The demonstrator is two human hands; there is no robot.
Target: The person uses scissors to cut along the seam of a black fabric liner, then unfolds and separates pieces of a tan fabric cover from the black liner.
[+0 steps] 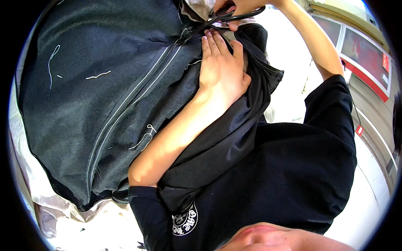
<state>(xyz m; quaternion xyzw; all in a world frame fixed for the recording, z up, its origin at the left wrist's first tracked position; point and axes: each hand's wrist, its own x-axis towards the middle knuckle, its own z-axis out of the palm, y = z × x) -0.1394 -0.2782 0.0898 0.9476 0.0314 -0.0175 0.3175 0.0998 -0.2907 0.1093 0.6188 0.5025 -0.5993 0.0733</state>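
Note:
A large black cloth piece (pixel 75 113) fills the left of the view, with a long zipper (pixel 125 102) edged in white stitching running diagonally across it. My left hand (pixel 222 69) lies on the gathered cloth beside the zipper's upper end, palm down, fingers stretched out. Above it, at the top edge, my right hand (pixel 239 7) grips black-handled scissors (pixel 249 15). The scissor blades point left, close over the cloth by the zipper end; whether they touch it I cannot tell. Part of my right hand is cut off by the frame.
Loose white threads (pixel 52 62) lie on the black cloth. Pale fabric (pixel 63 198) shows beneath its lower left edge. A bright white surface (pixel 289 50) lies at right, with a glass-paned, red-edged panel (pixel 362 48) beyond.

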